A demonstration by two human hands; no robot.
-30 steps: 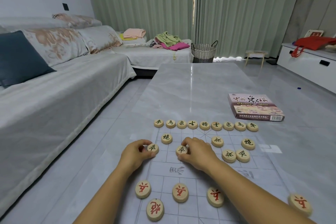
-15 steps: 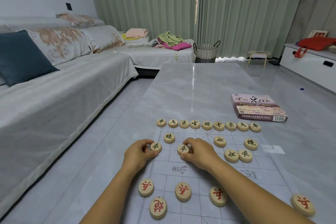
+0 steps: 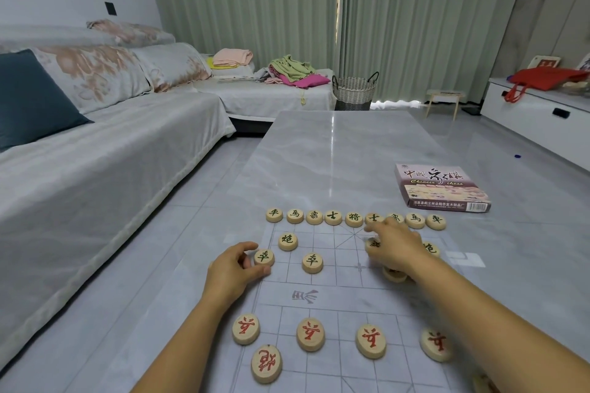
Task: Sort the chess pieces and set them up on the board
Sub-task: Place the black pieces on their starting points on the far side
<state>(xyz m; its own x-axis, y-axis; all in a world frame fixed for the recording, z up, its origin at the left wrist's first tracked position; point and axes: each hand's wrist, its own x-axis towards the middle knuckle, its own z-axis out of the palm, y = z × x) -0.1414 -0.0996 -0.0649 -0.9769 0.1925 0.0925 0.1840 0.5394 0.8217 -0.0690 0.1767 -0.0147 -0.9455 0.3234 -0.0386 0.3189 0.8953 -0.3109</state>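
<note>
At middle right, the closed box (image 3: 440, 188) lies on the table (image 3: 319, 153); left hand (image 3: 236, 268) fingers pinch a piece (image 3: 264, 257) at the board (image 3: 338, 303) edge; right hand (image 3: 397, 247) fingers blurred, unclear.

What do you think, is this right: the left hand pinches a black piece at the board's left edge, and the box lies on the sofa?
One thing is wrong. The box lies on the table, beyond the board to the right, as the head view shows. The rest holds: the left hand pinches a black piece at the board's left edge.
</note>
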